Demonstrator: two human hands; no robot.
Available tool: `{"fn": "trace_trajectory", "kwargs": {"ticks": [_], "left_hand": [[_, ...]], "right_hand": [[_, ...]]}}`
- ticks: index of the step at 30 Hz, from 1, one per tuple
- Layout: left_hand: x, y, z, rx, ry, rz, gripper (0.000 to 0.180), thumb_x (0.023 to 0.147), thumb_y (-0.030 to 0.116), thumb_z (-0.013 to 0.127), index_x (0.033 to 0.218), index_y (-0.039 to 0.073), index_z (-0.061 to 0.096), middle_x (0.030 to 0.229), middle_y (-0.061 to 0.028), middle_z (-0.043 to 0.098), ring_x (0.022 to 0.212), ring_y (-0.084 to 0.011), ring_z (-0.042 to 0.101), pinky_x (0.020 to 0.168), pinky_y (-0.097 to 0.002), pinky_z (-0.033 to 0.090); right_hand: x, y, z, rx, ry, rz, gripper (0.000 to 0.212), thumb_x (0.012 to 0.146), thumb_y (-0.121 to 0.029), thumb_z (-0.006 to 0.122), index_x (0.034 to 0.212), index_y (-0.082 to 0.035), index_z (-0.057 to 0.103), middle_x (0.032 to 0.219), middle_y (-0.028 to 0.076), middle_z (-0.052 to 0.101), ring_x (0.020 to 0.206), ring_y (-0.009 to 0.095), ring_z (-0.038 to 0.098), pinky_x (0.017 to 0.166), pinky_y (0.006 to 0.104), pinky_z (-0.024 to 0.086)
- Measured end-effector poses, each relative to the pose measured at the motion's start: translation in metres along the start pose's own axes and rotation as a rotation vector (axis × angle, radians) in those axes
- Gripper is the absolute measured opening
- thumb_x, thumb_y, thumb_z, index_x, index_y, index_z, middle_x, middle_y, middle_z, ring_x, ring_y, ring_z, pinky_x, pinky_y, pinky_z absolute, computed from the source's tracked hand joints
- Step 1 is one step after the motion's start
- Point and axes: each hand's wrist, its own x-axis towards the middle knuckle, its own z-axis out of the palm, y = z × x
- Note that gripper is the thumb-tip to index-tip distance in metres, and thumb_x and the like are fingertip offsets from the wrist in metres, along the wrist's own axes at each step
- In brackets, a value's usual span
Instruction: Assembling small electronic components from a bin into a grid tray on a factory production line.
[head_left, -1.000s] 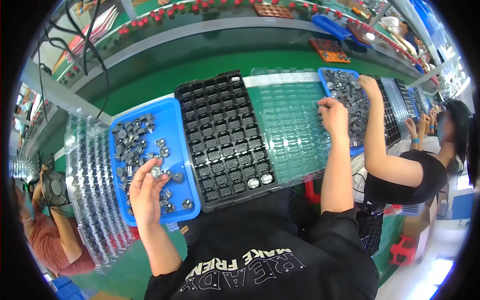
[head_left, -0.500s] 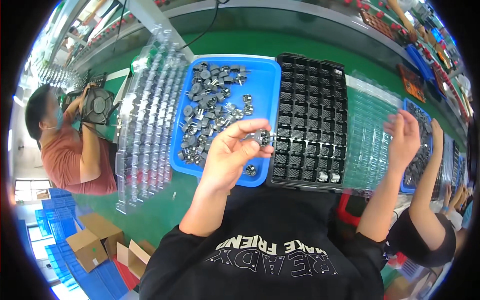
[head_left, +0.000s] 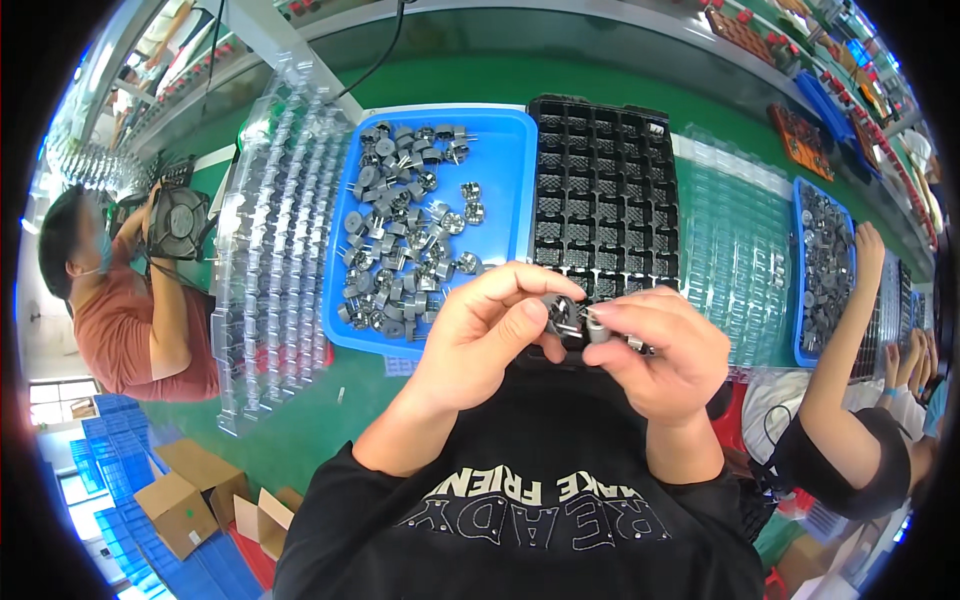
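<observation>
My left hand (head_left: 480,335) and my right hand (head_left: 660,350) meet close to my chest, fingertips together. Each pinches small grey round parts (head_left: 575,318) with thin metal pins. Just beyond them lies a black compartment tray (head_left: 605,195), its near edge hidden behind my fingers. To its left stands a blue tray (head_left: 500,180) holding several loose grey round parts (head_left: 400,250).
Stacks of clear plastic blister trays (head_left: 280,240) lie left of the blue tray, more clear trays (head_left: 735,250) on the right. A person in a red shirt (head_left: 120,330) holds a black fan at far left. Another person's arm (head_left: 840,350) reaches into a second blue tray (head_left: 825,265). Cardboard boxes (head_left: 190,505) sit on the floor.
My right hand came back from the right side to meet my left hand. My left hand lifted off the blue tray with parts and moved toward my chest.
</observation>
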Motion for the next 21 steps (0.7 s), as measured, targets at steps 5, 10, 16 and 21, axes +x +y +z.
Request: {"fn": "trace_trajectory", "kwargs": {"ticks": [5,10,16,21], "left_hand": [[-0.002,0.007,0.01,0.056,0.008,0.024,0.043,0.105,0.035,0.058,0.118,-0.005,0.065,0.101,-0.0077,0.07,0.093,-0.0109,0.065,0.08,-0.0263,0.052],[-0.005,0.006,0.006,0.061,0.001,0.007,0.042,0.104,0.034,0.06,0.118,-0.005,0.066,0.105,-0.0078,0.071,0.097,-0.0117,0.065,0.085,-0.0274,0.05],[-0.003,-0.011,0.001,-0.012,-0.027,0.064,0.031,0.104,0.017,0.062,0.126,-0.004,0.063,0.108,-0.0081,0.07,0.089,-0.0111,0.067,0.079,-0.0257,0.056],[-0.004,-0.027,-0.004,0.17,0.097,0.035,0.033,0.097,0.009,0.069,0.128,-0.002,0.064,0.105,-0.0086,0.073,0.089,-0.0132,0.07,0.08,-0.0278,0.057]], "right_hand": [[0.002,-0.003,0.011,-0.088,0.031,-0.08,0.032,0.074,-0.016,0.088,0.098,0.001,0.075,0.089,0.01,0.072,0.075,0.021,0.067,0.064,0.0295,0.054],[-0.001,-0.006,0.013,-0.069,0.042,-0.027,0.031,0.071,-0.012,0.089,0.097,-0.002,0.077,0.087,0.008,0.071,0.074,0.023,0.069,0.066,0.032,0.057],[-0.006,0.003,0.014,-0.045,0.054,0.006,0.027,0.074,-0.011,0.088,0.096,-0.002,0.075,0.091,0.01,0.073,0.078,0.023,0.07,0.07,0.0339,0.057],[-0.009,0.008,0.012,0.044,-0.002,0.292,0.016,0.077,-0.003,0.083,0.089,-0.004,0.072,0.091,0.01,0.073,0.084,0.024,0.071,0.074,0.0341,0.057]]}}
